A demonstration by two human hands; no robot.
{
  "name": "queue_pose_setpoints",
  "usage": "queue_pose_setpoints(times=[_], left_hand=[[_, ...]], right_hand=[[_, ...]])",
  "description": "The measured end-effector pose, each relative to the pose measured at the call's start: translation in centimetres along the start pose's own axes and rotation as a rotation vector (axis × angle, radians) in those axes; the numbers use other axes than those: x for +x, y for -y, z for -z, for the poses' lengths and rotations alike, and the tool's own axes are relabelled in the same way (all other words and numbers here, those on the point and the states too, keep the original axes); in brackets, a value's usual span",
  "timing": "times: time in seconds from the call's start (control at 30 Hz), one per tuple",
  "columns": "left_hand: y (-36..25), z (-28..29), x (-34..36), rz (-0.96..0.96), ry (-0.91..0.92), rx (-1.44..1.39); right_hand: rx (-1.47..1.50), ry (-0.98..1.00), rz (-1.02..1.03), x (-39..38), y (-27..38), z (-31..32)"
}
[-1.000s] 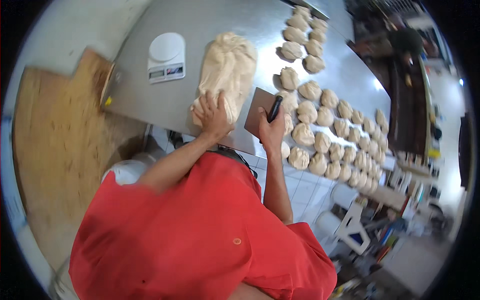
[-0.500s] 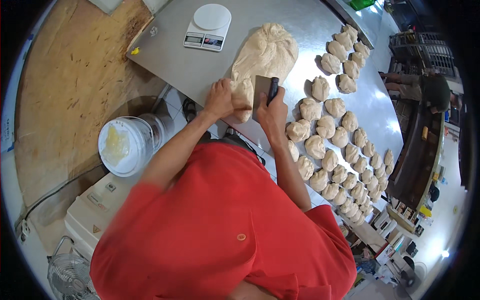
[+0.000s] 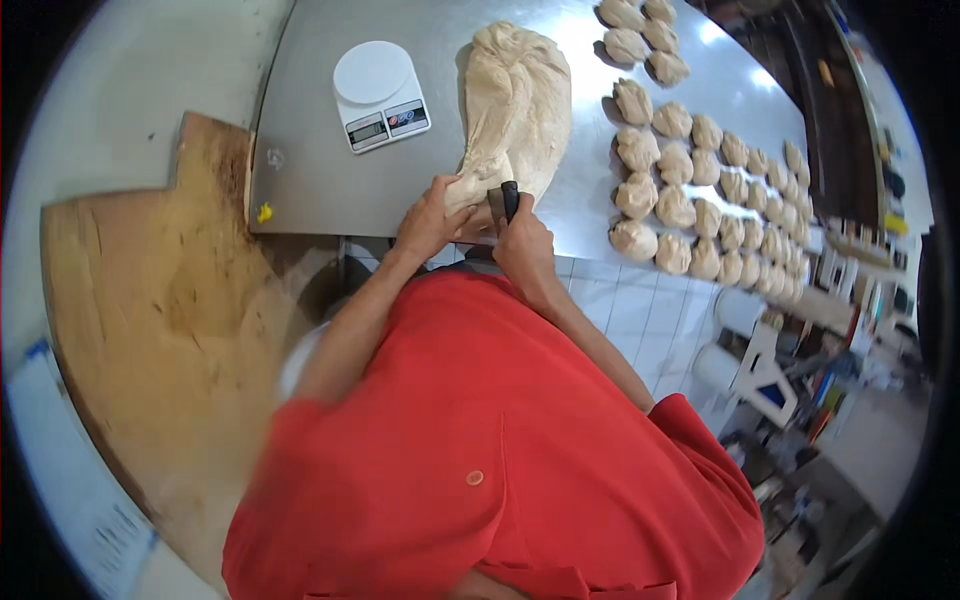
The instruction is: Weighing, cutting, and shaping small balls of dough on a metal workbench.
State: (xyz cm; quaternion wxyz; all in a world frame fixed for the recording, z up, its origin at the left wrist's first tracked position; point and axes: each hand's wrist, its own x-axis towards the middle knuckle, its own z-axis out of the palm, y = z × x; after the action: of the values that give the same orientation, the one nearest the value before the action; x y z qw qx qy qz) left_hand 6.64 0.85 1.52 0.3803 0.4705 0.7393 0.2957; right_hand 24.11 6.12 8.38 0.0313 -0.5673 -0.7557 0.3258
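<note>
Left hand (image 3: 428,222) clasps long pale dough (image 3: 520,100); right hand (image 3: 526,246) grips black-handled metal scraper (image 3: 510,200). White, round-topped, labelled scale (image 3: 380,95) sits at eleven o'clock.

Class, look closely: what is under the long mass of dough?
The dough rests on the metal table, which shows on either side. Whatever lies directly beneath the dough is covered and cannot be seen.

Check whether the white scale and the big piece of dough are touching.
Apart: the head view shows a strip of metal table between the scale and the dough.
</note>
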Motion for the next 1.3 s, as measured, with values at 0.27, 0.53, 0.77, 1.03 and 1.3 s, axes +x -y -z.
queue_pose_setpoints(times=[0.27, 0.53, 0.77, 1.03, 1.3], left_hand=[[1.4, 8.5, 6.0, -0.088, 0.508, 0.202], [1.5, 2.8, 2.7, -0.438, -0.198, 0.601], [5.7, 2.1, 1.2, -0.506, -0.223, 0.318], [0.2, 11.2, 4.8, -0.351, -0.428, -0.035], [-0.4, 16.6, 17.6, 0.057, -0.301, 0.718]], right_hand=[[-0.169, 0.007, -0.1, -0.9, 0.1, -3.1], [-0.01, -0.227, 0.094, 1.3, 5.5, -0.6], [-0.25, -0.148, 0.056, 6.4, 6.9, -4.9], [0.028, -0.158, -0.006, 3.5, 1.7, -3.5], [0.305, -0.355, -0.02, 3.1, 2.0, 5.6]])
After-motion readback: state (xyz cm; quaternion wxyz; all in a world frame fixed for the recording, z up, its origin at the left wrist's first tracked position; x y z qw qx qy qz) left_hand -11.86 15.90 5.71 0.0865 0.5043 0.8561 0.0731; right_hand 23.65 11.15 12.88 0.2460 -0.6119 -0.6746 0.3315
